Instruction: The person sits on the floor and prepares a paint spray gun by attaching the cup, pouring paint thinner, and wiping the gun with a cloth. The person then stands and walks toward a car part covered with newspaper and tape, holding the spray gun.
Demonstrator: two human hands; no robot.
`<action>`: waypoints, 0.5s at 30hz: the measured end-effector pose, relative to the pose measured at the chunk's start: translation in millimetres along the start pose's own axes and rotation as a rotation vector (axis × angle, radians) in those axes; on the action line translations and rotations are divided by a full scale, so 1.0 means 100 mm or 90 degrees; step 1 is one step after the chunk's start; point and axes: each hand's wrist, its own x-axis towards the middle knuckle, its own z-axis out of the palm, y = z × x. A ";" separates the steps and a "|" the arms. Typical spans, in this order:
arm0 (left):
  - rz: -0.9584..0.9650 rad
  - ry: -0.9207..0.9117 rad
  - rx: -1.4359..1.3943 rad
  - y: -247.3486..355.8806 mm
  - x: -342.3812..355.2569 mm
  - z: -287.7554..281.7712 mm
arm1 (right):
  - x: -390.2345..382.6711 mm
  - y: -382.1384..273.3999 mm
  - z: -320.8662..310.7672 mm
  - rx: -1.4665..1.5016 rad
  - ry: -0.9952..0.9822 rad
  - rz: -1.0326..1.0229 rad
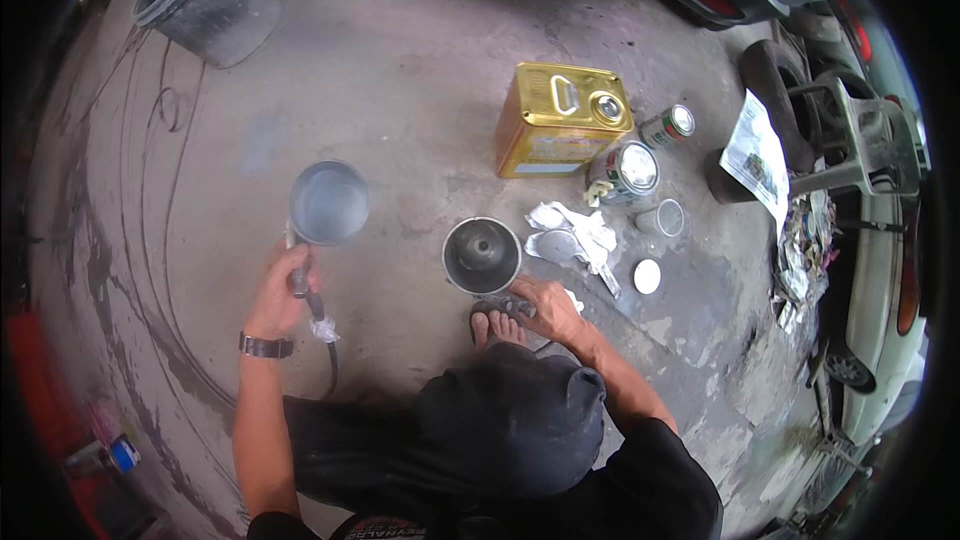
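Observation:
At the left, my left hand (282, 290) is closed round the handle of a spray gun (298, 283). Its round grey cup (329, 202) is in front of the fingers. A dark hose (333, 368) hangs from the handle, with white wrapping at the joint. My right hand (549, 308) is closed on a dark handle-like part (512, 306) beside an open metal cup (481, 256). A raised round piece shows in the middle of that cup's inside. Whether handle and cup are one piece, I cannot tell. Below the cup is my sandalled foot (500, 328).
Ahead to the right stand a gold square can (562, 122), a round paint can (627, 170) and a smaller can (668, 126). White rags (575, 235), a clear cup (664, 218) and a white lid (647, 277) are nearby. A bucket (215, 20) stands far left; a chair (865, 140) far right.

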 end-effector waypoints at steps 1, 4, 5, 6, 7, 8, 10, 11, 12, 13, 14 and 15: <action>0.000 0.011 -0.006 0.00 -0.01 -0.07 | -0.03 -0.05 -0.01 -0.010 -0.010 -0.006; -0.017 -0.020 -0.024 0.05 0.00 -0.17 | -0.31 -0.22 -0.17 0.049 0.028 0.032; -0.012 -0.025 -0.023 0.07 0.01 -0.17 | -0.46 -0.17 -0.15 0.051 0.074 0.039; -0.007 -0.034 -0.026 0.07 0.05 -0.15 | -0.63 -0.07 -0.08 0.049 0.120 0.046; 0.002 -0.023 -0.026 0.09 0.06 -0.08 | -0.80 -0.04 -0.06 0.050 0.164 0.049; 0.012 -0.011 -0.024 0.10 0.07 -0.02 | -0.97 -0.08 -0.10 0.145 0.175 0.151; -0.002 -0.013 -0.020 0.09 0.13 -0.05 | -1.28 -0.21 -0.17 0.349 0.203 0.339; -0.013 -0.016 -0.019 0.05 0.18 -0.04 | -1.51 -0.07 -0.06 0.403 0.191 0.448; -0.024 -0.020 -0.019 0.02 0.23 -0.05 | -1.67 0.00 -0.05 0.408 0.225 0.494; -0.029 -0.016 -0.017 0.03 0.27 -0.07 | -1.77 0.06 -0.07 0.415 0.254 0.530; -0.033 -0.010 -0.017 0.03 0.30 -0.10 | -1.88 0.11 -0.10 0.421 0.280 0.564; -0.033 -0.039 -0.013 0.00 0.37 -0.15 | -1.95 0.16 -0.20 0.507 0.395 0.542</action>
